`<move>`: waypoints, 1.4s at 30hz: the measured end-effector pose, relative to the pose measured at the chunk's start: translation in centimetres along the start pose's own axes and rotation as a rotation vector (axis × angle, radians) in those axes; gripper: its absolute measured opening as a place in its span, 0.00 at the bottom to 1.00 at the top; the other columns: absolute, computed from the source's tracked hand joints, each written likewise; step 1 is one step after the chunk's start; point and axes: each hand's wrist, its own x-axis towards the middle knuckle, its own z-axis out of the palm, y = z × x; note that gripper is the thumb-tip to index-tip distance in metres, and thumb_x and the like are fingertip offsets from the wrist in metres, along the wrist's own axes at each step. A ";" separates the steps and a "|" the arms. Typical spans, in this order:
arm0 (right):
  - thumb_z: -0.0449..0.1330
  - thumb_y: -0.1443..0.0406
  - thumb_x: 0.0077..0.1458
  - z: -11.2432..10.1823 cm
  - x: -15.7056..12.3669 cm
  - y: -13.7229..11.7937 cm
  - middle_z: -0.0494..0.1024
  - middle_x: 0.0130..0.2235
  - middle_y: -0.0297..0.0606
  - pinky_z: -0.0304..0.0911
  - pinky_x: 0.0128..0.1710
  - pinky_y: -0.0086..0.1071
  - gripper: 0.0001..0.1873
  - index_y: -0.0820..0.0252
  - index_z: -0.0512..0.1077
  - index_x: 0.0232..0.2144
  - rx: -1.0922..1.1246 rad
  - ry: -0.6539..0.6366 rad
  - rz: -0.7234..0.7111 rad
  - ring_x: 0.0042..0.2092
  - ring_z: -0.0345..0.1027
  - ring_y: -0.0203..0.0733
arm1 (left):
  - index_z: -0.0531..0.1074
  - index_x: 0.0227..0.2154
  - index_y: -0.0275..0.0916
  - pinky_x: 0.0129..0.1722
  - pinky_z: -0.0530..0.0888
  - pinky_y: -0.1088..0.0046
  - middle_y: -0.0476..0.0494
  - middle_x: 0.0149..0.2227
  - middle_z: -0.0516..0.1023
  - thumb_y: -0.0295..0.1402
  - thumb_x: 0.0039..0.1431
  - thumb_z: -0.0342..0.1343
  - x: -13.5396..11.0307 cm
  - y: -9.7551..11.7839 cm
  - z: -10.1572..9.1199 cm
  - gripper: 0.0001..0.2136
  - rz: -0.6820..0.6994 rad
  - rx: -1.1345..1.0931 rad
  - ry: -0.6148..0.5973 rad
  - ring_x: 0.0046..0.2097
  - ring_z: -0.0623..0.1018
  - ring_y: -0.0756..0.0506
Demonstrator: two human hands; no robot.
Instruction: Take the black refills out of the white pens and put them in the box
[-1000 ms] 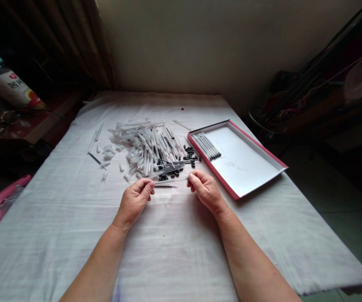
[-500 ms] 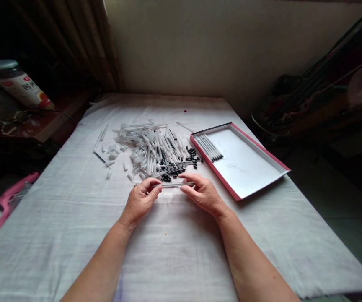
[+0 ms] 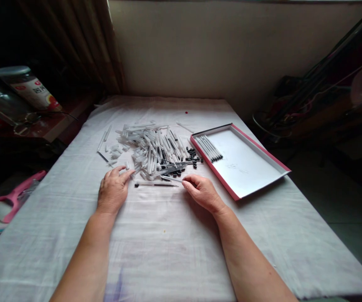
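Note:
My right hand point(image 3: 202, 193) pinches one end of a thin clear pen barrel point(image 3: 172, 179), which points left over the table. My left hand point(image 3: 113, 191) has its thumb and fingers apart beside some loose clear pen caps point(image 3: 127, 165); whether it touches one I cannot tell. Between the hands a pen refill point(image 3: 165, 185) with a dark stretch lies flat, with a small black plug point(image 3: 136, 185) at its left. Just beyond is a heap of clear pen barrels point(image 3: 151, 144), with dark-tipped refills point(image 3: 171, 169) and black plugs point(image 3: 192, 153) at its near right.
A shallow red-rimmed box lid point(image 3: 246, 163) sits at the right, with a row of several pens point(image 3: 210, 147) along its left wall. A jar point(image 3: 30, 88) and glasses stand on a side surface at the left. Pink-handled scissors point(image 3: 16, 197) lie at the left edge.
My left hand has let go and moved left to the loose caps. My right hand stays nearly in place, now with a barrel jutting left from its fingers.

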 end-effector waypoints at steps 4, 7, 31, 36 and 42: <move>0.57 0.62 0.59 0.0 0.0 0.0 0.82 0.33 0.38 0.65 0.39 0.34 0.09 0.57 0.76 0.33 -0.002 -0.005 -0.002 0.36 0.74 0.43 | 0.79 0.43 0.42 0.50 0.72 0.57 0.38 0.52 0.75 0.32 0.60 0.52 0.1 0.1 0.1 0.12 -0.029 0.031 -0.026 0.51 0.73 0.35; 0.57 0.62 0.58 0.1 0.0 0.1 0.82 0.33 0.38 0.66 0.39 0.35 0.08 0.57 0.77 0.33 0.033 0.013 -0.007 0.36 0.75 0.44 | 0.76 0.40 0.41 0.50 0.71 0.58 0.39 0.50 0.77 0.33 0.60 0.53 0.1 -0.1 -0.2 0.09 -0.030 0.003 -0.027 0.50 0.75 0.36; 0.61 0.65 0.56 0.5 -0.3 -0.3 0.82 0.35 0.40 0.69 0.40 0.34 0.07 0.56 0.80 0.36 0.124 0.039 -0.083 0.37 0.76 0.42 | 0.75 0.37 0.42 0.45 0.71 0.65 0.45 0.34 0.81 0.37 0.61 0.54 -1.1 4.3 0.1 0.08 0.202 -0.483 -0.074 0.37 0.78 0.45; 0.62 0.65 0.56 0.4 -0.3 -0.4 0.82 0.35 0.40 0.68 0.40 0.34 0.07 0.57 0.80 0.36 0.097 0.004 -0.081 0.36 0.75 0.41 | 0.76 0.39 0.42 0.45 0.72 0.65 0.45 0.35 0.82 0.37 0.62 0.54 -1.2 4.7 -0.1 0.08 0.247 -0.491 -0.080 0.37 0.79 0.44; 0.61 0.64 0.57 0.2 -0.4 -0.5 0.80 0.32 0.37 0.67 0.36 0.31 0.10 0.56 0.81 0.40 0.084 -0.098 -0.101 0.33 0.73 0.38 | 0.77 0.39 0.41 0.42 0.73 0.68 0.45 0.33 0.82 0.36 0.63 0.54 -1.5 6.3 -0.5 0.08 0.289 -0.589 -0.037 0.36 0.79 0.46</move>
